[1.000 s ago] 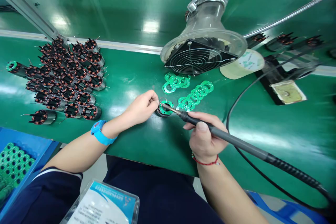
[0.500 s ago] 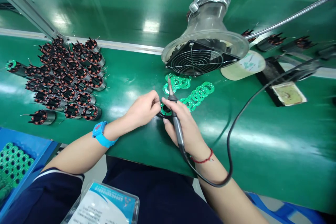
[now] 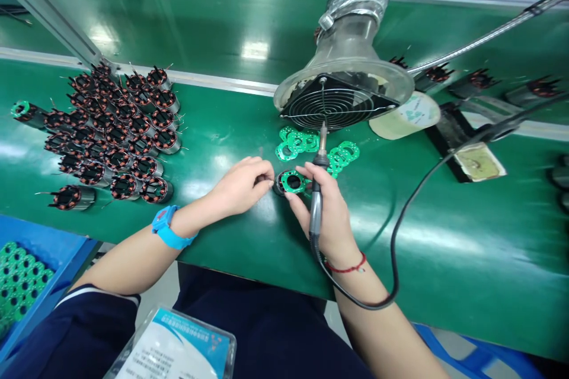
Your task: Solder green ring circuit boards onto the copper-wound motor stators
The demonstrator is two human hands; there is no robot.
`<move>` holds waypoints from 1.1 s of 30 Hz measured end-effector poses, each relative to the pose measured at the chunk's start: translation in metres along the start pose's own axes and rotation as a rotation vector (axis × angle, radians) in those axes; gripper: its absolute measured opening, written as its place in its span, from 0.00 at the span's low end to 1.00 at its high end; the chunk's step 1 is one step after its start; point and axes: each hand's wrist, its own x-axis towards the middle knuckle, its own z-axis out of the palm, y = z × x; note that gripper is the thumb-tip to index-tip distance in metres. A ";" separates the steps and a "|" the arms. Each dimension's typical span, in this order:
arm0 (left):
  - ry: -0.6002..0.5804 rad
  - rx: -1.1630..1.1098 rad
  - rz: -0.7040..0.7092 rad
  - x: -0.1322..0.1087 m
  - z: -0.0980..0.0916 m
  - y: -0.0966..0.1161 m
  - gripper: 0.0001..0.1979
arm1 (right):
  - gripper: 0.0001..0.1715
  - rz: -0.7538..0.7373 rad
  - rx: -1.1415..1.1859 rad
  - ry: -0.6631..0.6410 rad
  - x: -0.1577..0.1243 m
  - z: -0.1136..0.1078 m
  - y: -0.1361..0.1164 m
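My right hand holds a soldering iron with its tip pointing up and away, below the fan. The thumb and fingertips of that hand also reach a green ring-shaped circuit board. The board lies on a motor stator with copper windings, which stands on the bench. On the stator's left side, my left hand is closed, thumb and forefinger together at the stator's edge. Whatever those fingertips pinch is too small to make out. Just beyond, loose green ring boards lie in overlapping rows.
Many wound stators stand grouped on the left. A fume extractor with a fan grille hangs over the bench. A tape roll and a soldering sponge tray are at right. The iron's cable loops over my right forearm.
My right hand and the soldering iron have shifted right, baring more of the ring board on the stator. My left hand stays closed beside it. The view has turned slightly.
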 end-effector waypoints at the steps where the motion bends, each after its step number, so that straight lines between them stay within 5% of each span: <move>1: 0.019 -0.085 -0.007 0.000 0.000 0.000 0.05 | 0.35 -0.019 -0.016 0.001 0.000 0.001 -0.001; 6: 0.016 -0.334 -0.069 0.000 0.004 0.001 0.03 | 0.34 -0.119 -0.121 -0.014 0.002 0.004 -0.010; 13: 0.034 -0.158 -0.019 -0.003 0.002 0.004 0.06 | 0.29 -0.268 -0.164 -0.018 0.005 -0.003 -0.021; 19: 0.084 -0.300 -0.128 -0.001 0.005 0.000 0.04 | 0.24 -0.222 -0.131 0.028 0.002 -0.004 -0.020; 24: 0.099 -0.446 -0.166 0.002 0.007 -0.004 0.05 | 0.32 -0.028 -0.117 0.097 0.002 0.008 -0.021; 28: 0.131 -0.341 -0.173 0.003 0.004 -0.002 0.05 | 0.30 0.049 -0.100 -0.004 0.006 0.015 -0.023; 33: 0.127 -0.118 -0.152 0.003 -0.003 0.002 0.07 | 0.27 -0.031 -0.039 -0.111 0.012 0.009 -0.020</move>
